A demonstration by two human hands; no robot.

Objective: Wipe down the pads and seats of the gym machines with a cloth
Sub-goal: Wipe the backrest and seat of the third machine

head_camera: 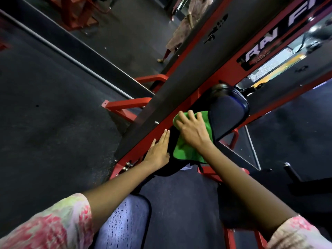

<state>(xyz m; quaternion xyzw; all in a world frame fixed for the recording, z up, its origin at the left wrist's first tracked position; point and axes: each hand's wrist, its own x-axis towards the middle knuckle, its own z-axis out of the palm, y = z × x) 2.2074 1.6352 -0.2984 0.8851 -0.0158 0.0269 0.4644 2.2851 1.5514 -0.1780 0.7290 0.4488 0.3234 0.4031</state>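
A black padded seat (228, 114) of a red-framed gym machine lies in the middle of the head view. A green cloth (186, 150) is spread over its near part. My right hand (192, 130) lies flat on the cloth with fingers spread, pressing it against the pad. My left hand (159, 150) rests with straight fingers on the red frame bar (143, 142) at the pad's left edge. It holds nothing.
A broad black upright panel (179, 72) of the machine runs diagonally beside the pad. Another padded seat (125, 221) shines wet near my left forearm. A mirror at the top shows a person standing. Dark rubber floor (53, 114) spreads to the left.
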